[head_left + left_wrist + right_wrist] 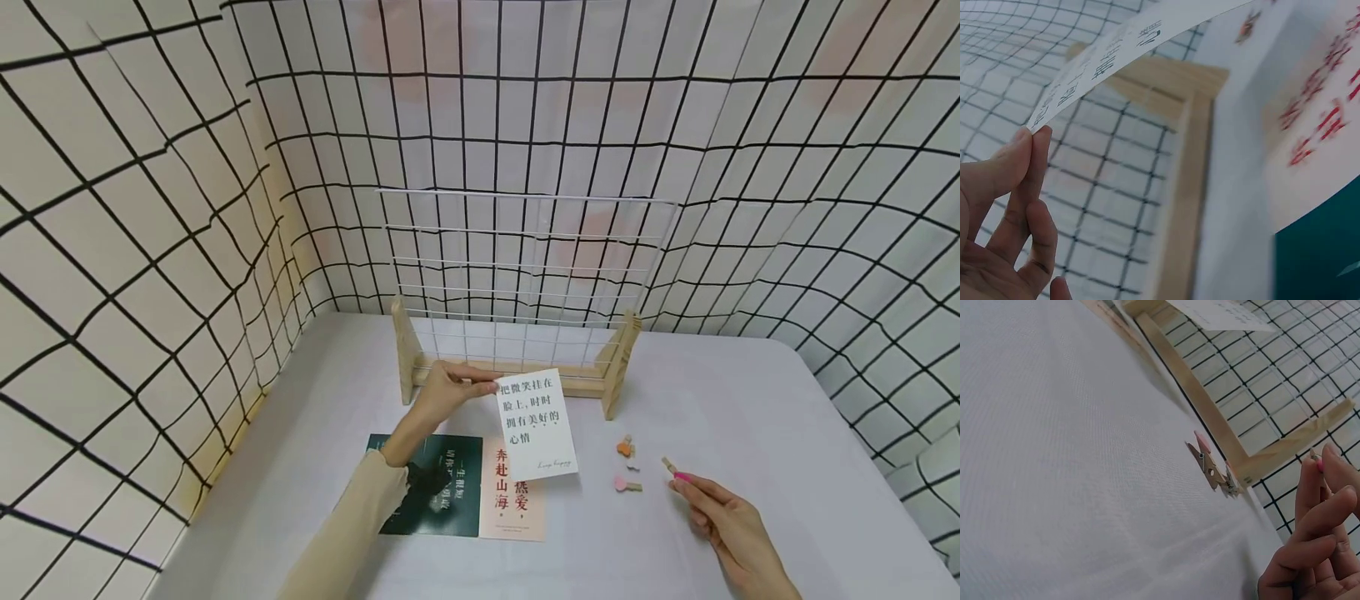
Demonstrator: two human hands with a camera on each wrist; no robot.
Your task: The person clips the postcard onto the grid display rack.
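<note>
My left hand [448, 389] pinches a white card [538, 429] with printed Chinese characters by its upper left corner, thumb against forefinger. The card is raised in front of a wire grid rack [517, 379] on wooden feet and overlaps a peach card in the head view. Over at the right, my right hand [727, 525] pinches a small wooden clothespin [669, 464] with a bit of pink at the fingertips. Left of that hand lie a clothespin with a pink heart [628, 484] and an orange-topped clothespin [625, 447].
Under my left forearm a dark green card [461, 492] lies side by side with the peach card [517, 525] on the white table [750, 400]. White cloth with black grid lines [570, 108] hangs behind and at both sides. A white object [933, 483] stands at the right edge.
</note>
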